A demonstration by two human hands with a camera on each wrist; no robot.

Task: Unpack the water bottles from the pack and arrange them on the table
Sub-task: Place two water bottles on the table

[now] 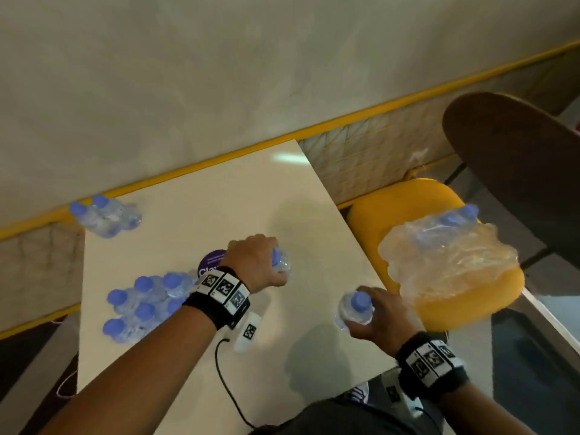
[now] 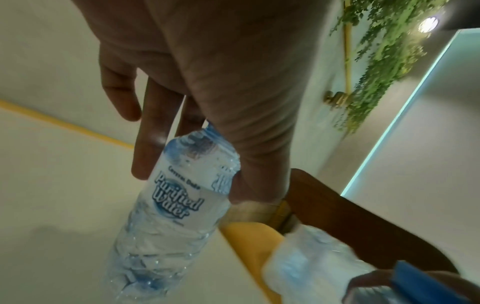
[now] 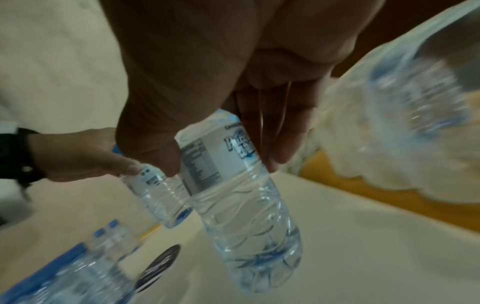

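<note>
Since a good pile of bottles is already sitting out, I'd say this job is roughly halfway. Biggest thing first: the surface (image 1: 194,211) is carrying a near cluster (image 1: 142,304) and a smaller far group (image 1: 105,216). The pack (image 1: 445,262) is lying torn open on the yellow chair (image 1: 408,196) beside it, with a few capped bottles still showing inside. The left hand (image 1: 255,262) is gripping one bottle (image 1: 281,262) by its top, and the right hand (image 1: 381,315) is clutching another bottle (image 1: 354,309), both hovering above the surface, not set down yet.
</note>
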